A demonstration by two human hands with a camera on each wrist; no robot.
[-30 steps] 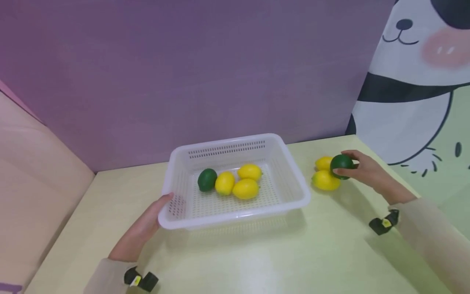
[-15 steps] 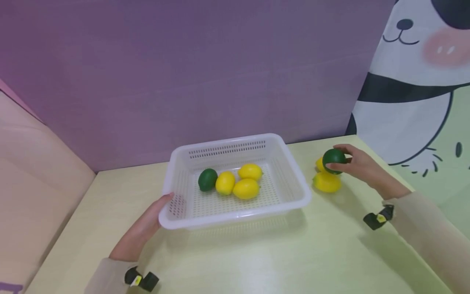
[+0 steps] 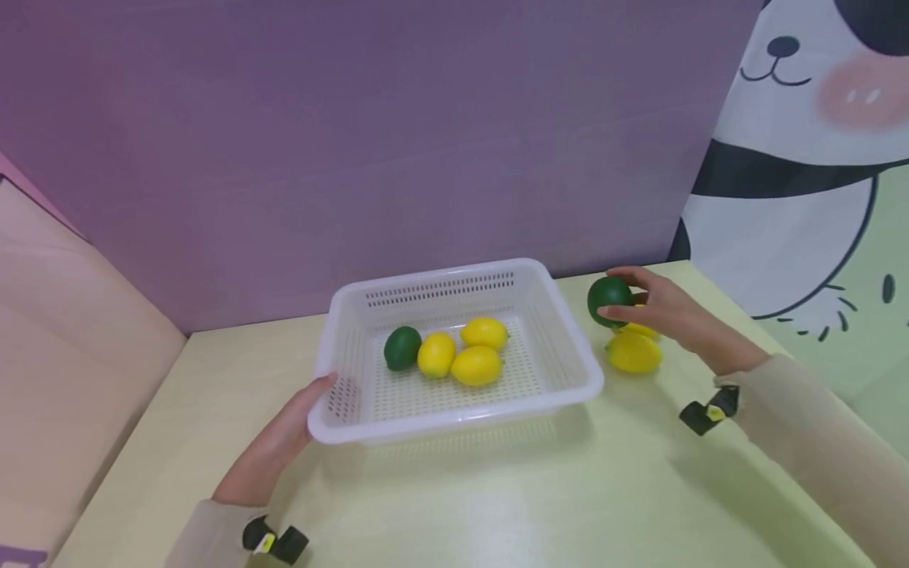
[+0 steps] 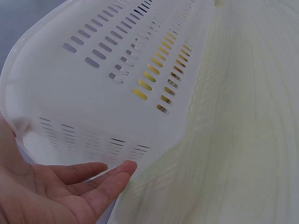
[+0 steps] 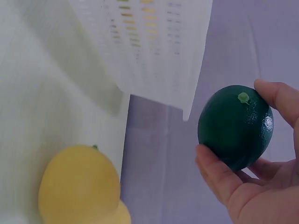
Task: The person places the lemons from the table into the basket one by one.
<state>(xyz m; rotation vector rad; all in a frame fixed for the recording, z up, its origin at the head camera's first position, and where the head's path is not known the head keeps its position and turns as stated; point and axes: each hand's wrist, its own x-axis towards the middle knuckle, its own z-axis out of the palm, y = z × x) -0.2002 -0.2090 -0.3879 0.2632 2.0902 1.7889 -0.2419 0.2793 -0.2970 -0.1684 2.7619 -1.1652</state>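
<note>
My left hand [image 3: 287,422] grips the left end of a white plastic basket [image 3: 454,414], thumb over the rim and fingers against the outside in the left wrist view. Inside the basket lie a dark green fruit [image 3: 402,349] and three lemons, one lemon [image 3: 477,366] nearest the front. My right hand [image 3: 671,312] pinches another dark green fruit [image 5: 236,127], oval and glossy with a pale green stem nub, between thumb and fingers. It is held above the table, right of the basket. Beneath that hand, a lemon [image 3: 634,352] rests on the table beside a partly hidden lemon [image 3: 645,322].
The basket stands tilted to view on a pale wooden table [image 3: 454,505]. A purple wall panel [image 3: 426,158] rises right behind the table's back edge. On the right is a panel with a cartoon animal [image 3: 788,221]; on the left is a pale panel [image 3: 71,355].
My right hand has moved left with the dark green fruit, from over the two lemons toward the basket's right side. My left hand and the basket have stayed nearly still.
</note>
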